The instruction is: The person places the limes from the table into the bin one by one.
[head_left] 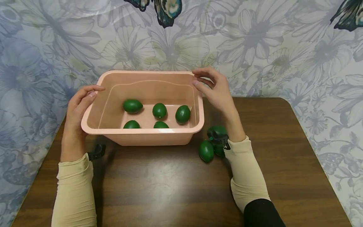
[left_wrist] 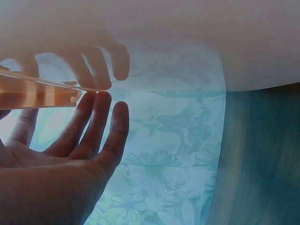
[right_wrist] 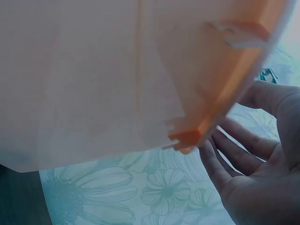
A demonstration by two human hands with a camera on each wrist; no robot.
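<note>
A pink plastic tub [head_left: 150,137] is in the middle of the head view, with several dark green limes [head_left: 133,106] lying loose inside. My left hand [head_left: 77,108] holds the tub's left rim, its thumb near the top edge. In the left wrist view the fingertips [left_wrist: 104,101] touch the rim from outside. At the far right corner, my right hand [head_left: 215,88] pinches the rim between thumb and fingers. More limes [head_left: 206,151] lie on the table under my right wrist, partly hidden by the wrist strap. Whether the tub's base touches the table cannot be seen.
The brown wooden table [head_left: 164,189] extends in front of the tub and off to the right. Behind it hangs a floral cloth [head_left: 255,47] with butterfly prints. A dark camera strap [head_left: 97,152] sits on the left wrist.
</note>
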